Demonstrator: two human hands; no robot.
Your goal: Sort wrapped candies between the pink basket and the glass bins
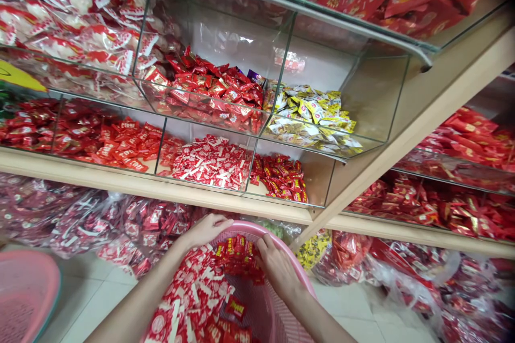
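Note:
A pink plastic basket (300,268) stands below the shelves, tilted in view. Red-and-white wrapped candies (193,289) fill its left part. Small red candies with yellow lettering (237,252) lie at its far side, with more near the bottom. My left hand (209,229) is at the basket's far left rim, fingers bent over it. Inside the right wall, my right hand (276,265) curls its fingers against the red candies with yellow lettering; its fingertips are partly hidden among them.
Glass-fronted shelf bins hold red-and-white candies (213,163), dark red candies (281,177) and yellow-and-white candies (314,112). A wooden shelf edge (241,203) runs just beyond the basket. Bagged candies (153,220) lie under it. Another pink basket (44,284) stands on the tiled floor at left.

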